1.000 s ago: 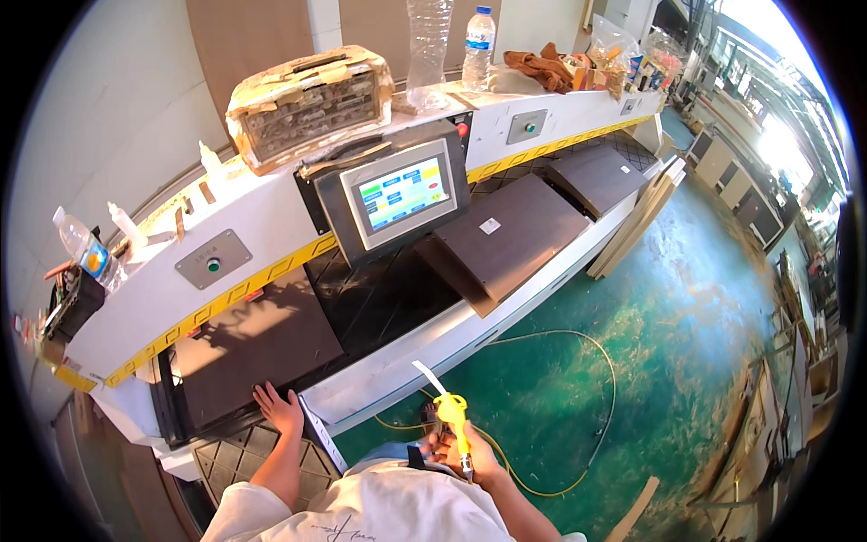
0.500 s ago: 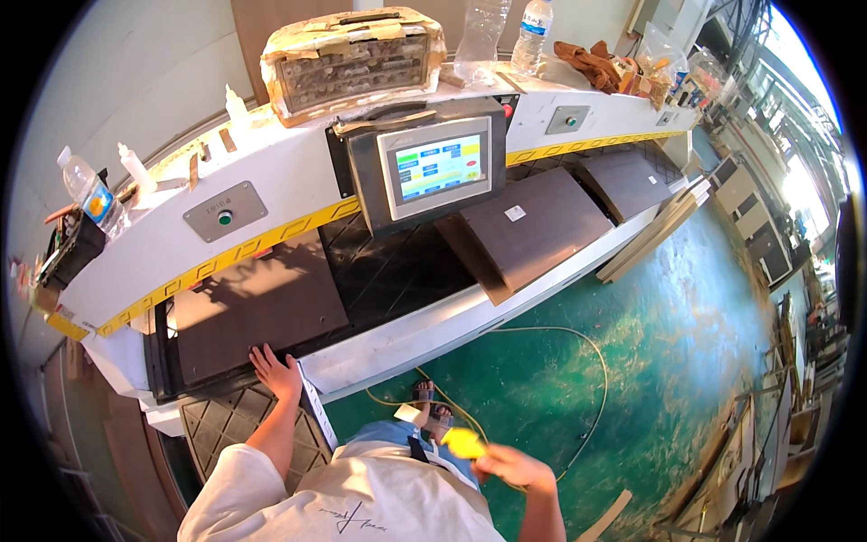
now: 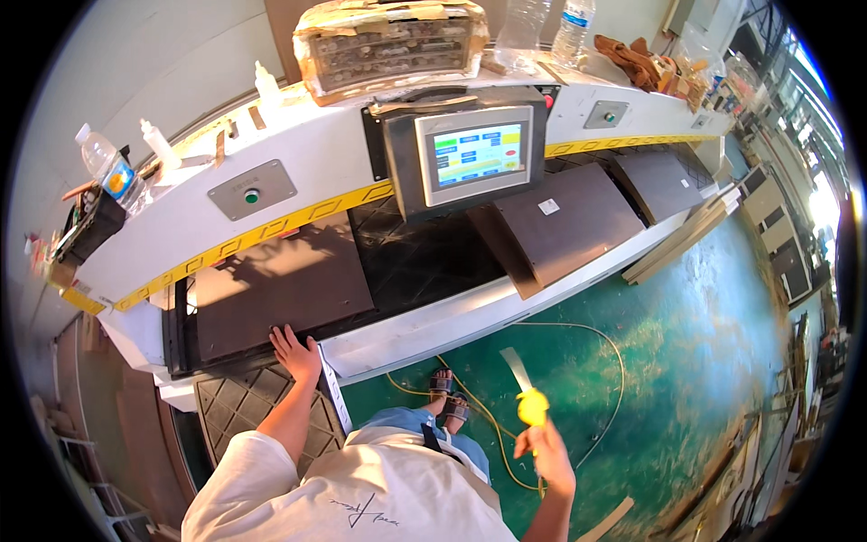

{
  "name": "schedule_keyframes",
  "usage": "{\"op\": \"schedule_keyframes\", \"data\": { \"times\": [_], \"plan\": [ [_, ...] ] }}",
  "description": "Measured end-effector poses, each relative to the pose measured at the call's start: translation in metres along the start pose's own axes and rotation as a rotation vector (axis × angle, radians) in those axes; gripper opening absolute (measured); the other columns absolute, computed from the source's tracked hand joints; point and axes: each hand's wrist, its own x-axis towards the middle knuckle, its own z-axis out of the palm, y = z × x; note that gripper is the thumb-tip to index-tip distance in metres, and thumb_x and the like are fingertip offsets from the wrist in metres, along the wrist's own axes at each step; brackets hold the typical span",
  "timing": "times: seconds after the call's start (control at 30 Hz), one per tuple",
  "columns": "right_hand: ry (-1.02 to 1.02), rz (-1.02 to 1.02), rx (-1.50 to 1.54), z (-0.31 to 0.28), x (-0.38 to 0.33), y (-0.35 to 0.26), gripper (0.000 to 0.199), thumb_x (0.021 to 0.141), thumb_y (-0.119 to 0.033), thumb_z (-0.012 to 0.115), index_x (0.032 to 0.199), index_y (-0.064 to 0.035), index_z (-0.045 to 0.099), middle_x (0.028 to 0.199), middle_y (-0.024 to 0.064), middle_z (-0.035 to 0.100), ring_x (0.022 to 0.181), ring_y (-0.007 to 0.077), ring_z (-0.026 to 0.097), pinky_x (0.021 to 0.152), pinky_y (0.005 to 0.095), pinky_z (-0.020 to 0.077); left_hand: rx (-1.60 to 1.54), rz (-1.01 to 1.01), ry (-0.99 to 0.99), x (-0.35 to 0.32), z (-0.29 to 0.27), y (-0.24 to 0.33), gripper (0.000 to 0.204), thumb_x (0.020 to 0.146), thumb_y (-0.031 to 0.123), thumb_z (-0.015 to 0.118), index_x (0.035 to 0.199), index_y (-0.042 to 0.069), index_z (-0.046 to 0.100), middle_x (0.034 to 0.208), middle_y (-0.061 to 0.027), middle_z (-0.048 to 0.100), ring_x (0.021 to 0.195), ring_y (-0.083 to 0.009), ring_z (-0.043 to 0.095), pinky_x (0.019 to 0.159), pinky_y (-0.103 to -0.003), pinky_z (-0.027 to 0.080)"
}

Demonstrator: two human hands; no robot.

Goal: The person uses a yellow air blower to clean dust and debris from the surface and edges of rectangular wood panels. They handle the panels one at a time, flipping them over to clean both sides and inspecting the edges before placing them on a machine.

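Note:
My left hand (image 3: 296, 354) lies with its fingers spread at the front edge of a dark brown board (image 3: 284, 289). That board rests flat on the black bed of a long white machine, under its yellow-striped beam. Out to the right, over the green floor, my right hand (image 3: 549, 452) is closed around a yellow-handled tool (image 3: 533, 408). A pale, flat, blade-like end points up and away from it. Motion blurs that end, and its exact kind cannot be made out.
A touch-screen panel (image 3: 474, 155) juts from the beam. More brown boards (image 3: 578, 221) lie on the bed's right part. Bottles and a worn case (image 3: 393, 50) stand on top. A thin yellow hose (image 3: 614, 361) loops across the floor. Narrow strips (image 3: 677, 239) lie along the machine's front.
My right hand has moved right and slightly forward, swinging the yellow-handled tool upward, away from my body. My left hand stays at the board's edge. The whole view has shifted a little.

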Motion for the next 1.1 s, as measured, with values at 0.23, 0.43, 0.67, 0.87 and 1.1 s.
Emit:
{"op": "schedule_keyframes", "data": {
  "times": [0.23, 0.43, 0.67, 0.87, 1.1],
  "plan": [
    [-0.715, 0.216, 0.039, 0.025, 0.001, -0.009, 0.040, 0.112, -0.024, 0.047, 0.144, 0.0002, 0.046, 0.091, 0.0042, 0.063, 0.083, 0.0141, 0.060, 0.080, 0.0313, 0.0509, 0.018, 0.028, -0.026, 0.000, -0.001, 0.000, 0.074, 0.097, 0.037, 0.059, 0.159, 0.006, 0.033, 0.171, -0.0201, 0.018, 0.159, -0.0402, 0.013, 0.123, -0.060, 0.021],
    [-0.185, 0.236, 0.486, 0.061, 0.026, -0.004, 0.041, 0.107, -0.024, 0.051, 0.145, -0.0074, 0.048, 0.110, 0.0150, 0.071, 0.100, 0.0262, 0.070, 0.077, 0.0365, 0.0570, 0.018, 0.038, -0.040, -0.002, -0.003, -0.001, 0.075, 0.097, 0.038, 0.058, 0.160, 0.006, 0.032, 0.171, -0.0200, 0.017, 0.159, -0.0403, 0.011, 0.124, -0.060, 0.020],
    [-0.072, 0.153, 1.068, 0.084, 0.039, 0.037, 0.059, 0.094, -0.041, 0.057, 0.145, -0.0111, 0.053, 0.136, 0.0151, 0.063, 0.140, 0.0393, 0.050, 0.104, 0.0607, 0.0495, 0.005, 0.052, -0.029, -0.002, -0.004, 0.004, 0.074, 0.098, 0.039, 0.057, 0.160, 0.006, 0.033, 0.171, -0.0204, 0.017, 0.159, -0.0404, 0.010, 0.123, -0.060, 0.019],
    [-0.245, 0.320, 1.159, 0.092, 0.029, 0.025, 0.064, 0.106, -0.062, 0.038, 0.148, -0.0143, 0.049, 0.135, 0.0216, 0.058, 0.133, 0.0537, 0.050, 0.105, 0.0647, 0.0475, -0.009, 0.059, -0.004, -0.002, -0.006, 0.000, 0.074, 0.097, 0.039, 0.059, 0.159, 0.006, 0.035, 0.171, -0.0202, 0.018, 0.159, -0.0408, 0.013, 0.123, -0.060, 0.020],
    [-0.278, 0.432, 1.117, 0.093, 0.037, 0.027, 0.063, 0.109, -0.054, 0.035, 0.146, -0.0039, 0.047, 0.128, 0.0223, 0.060, 0.116, 0.0492, 0.061, 0.102, 0.0631, 0.0510, -0.026, 0.080, 0.050, -0.002, -0.005, 0.000, 0.072, 0.097, 0.038, 0.060, 0.157, 0.006, 0.037, 0.170, -0.0198, 0.022, 0.158, -0.0403, 0.015, 0.122, -0.059, 0.021]
  ]
}}
